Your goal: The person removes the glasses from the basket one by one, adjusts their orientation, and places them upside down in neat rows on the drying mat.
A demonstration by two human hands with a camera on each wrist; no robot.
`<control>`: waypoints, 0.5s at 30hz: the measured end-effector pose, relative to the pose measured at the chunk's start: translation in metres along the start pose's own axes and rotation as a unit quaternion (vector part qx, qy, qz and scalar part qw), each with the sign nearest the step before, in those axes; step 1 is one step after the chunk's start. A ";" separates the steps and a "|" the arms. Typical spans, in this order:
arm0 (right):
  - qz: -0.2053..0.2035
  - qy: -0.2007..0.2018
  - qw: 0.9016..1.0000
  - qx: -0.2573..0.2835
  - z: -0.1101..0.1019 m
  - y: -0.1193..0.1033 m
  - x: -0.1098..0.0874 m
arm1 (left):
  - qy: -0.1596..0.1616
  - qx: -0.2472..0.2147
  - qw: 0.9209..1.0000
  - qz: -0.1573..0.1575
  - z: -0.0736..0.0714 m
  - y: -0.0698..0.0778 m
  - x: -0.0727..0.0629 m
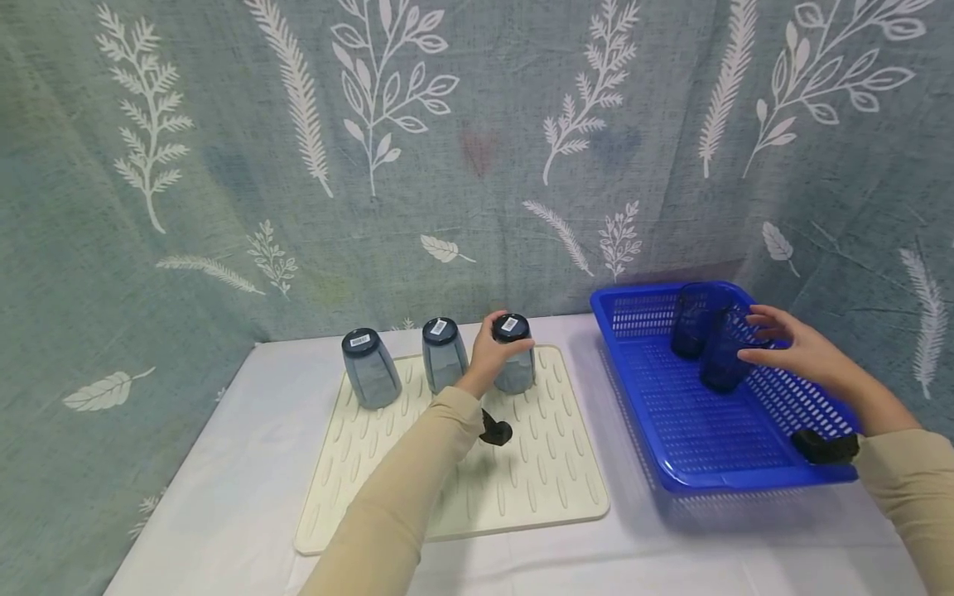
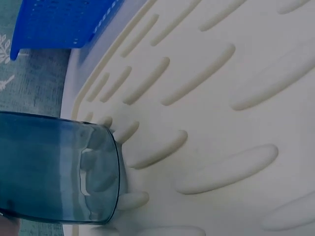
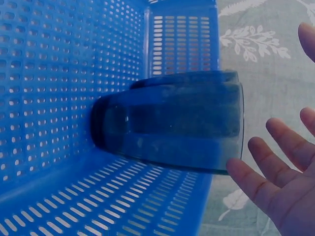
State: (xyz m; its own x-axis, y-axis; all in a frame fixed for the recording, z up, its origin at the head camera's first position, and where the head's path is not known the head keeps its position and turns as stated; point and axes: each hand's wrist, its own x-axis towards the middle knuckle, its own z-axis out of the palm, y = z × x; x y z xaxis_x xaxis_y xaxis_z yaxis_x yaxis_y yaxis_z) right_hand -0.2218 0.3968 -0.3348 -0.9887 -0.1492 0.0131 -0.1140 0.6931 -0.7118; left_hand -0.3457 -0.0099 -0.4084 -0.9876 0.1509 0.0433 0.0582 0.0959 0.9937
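A: How is the left hand (image 1: 488, 356), please?
B: It is holding one glass (image 1: 514, 377), with the thumb and fingers curled around its upper end. This glass is upside down. I cannot tell if its rim presses fully on the mat (image 1: 551, 480) below.

A: How many other glasses are near this hand?
B: Two, both to its left and also upside down. The middle glass (image 1: 445, 364) is near the hand, and the end glass (image 1: 378, 381) is farther. So I count three in this row, along the far part of one mat, and each has one label (image 1: 439, 327) on its upturned base.

A: And the right hand (image 1: 793, 348)?
B: It is wide, with the fingers spread. It is at the rim of the front glass (image 1: 719, 364), but I cannot tell if a fingertip touches it.

A: Where does this glass stand?
B: It stands upright in the one basket (image 1: 648, 439), to the left of the right hand. The back glass (image 1: 686, 335) is just beyond it, also upright. These are two, so I count five in total.

A: What is under everything?
B: One white table (image 1: 201, 463), below both hands.
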 end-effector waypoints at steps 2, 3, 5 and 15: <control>0.002 0.003 1.000 0.000 0.000 0.001 0.001 | -0.010 -0.006 1.000 -0.003 -0.001 0.006 -0.005; 0.004 0.004 1.000 0.000 0.000 0.001 0.001 | -0.013 -0.008 1.000 -0.003 -0.001 0.009 -0.008; 0.006 0.007 1.000 0.002 0.000 0.002 0.002 | -0.018 -0.009 1.000 -0.003 -0.002 0.015 -0.013; 0.040 0.003 0.999 0.002 -0.003 0.008 0.007 | -0.011 0.006 1.000 0.021 -0.002 -0.003 -0.002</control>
State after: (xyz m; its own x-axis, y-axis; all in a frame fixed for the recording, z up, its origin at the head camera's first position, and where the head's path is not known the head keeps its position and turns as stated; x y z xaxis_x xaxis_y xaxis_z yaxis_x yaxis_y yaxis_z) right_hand -0.2301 0.4035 -0.3381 -0.9952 -0.0888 -0.0401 -0.0337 0.6997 -0.7136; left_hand -0.3438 -0.0125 -0.4108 -0.9809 0.1758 0.0829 0.1017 0.1008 0.9897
